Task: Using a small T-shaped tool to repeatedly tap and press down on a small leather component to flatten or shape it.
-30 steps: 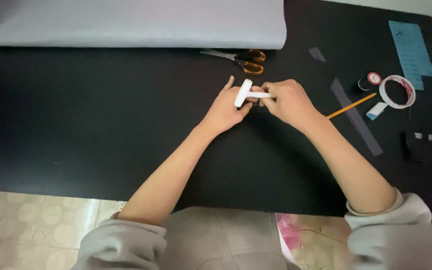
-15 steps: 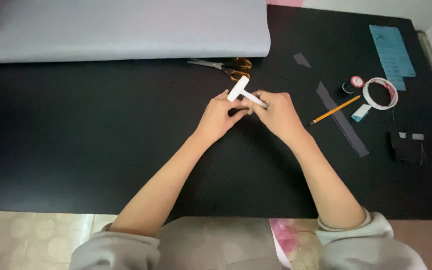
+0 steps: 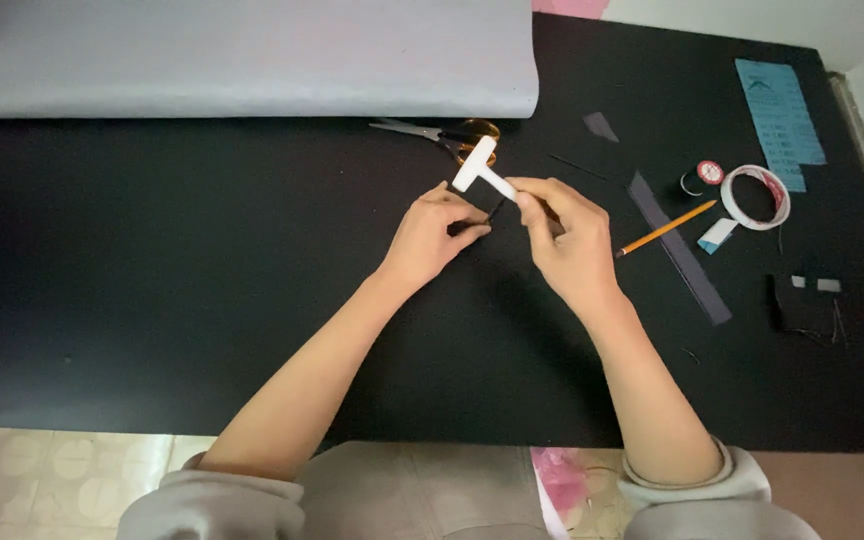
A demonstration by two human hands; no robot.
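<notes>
Right hand point(image 3: 570, 235) pinches a white T-shaped tool point(image 3: 479, 172) above the black table point(image 3: 152, 280). Left hand point(image 3: 430, 235) presses a small dark piece point(image 3: 474, 226) flat. Risk: the piece, barely distinct from the table, may slip under the tool; scissors point(image 3: 442, 135) lie near.

Two hands at work on a black surface point(image 3: 152, 260)

The right hand point(image 3: 572, 240) pinches a white T-shaped tool point(image 3: 479, 175); the left hand point(image 3: 432, 235) presses something small and dark just beside it, scissors point(image 3: 442, 135) close behind.
</notes>
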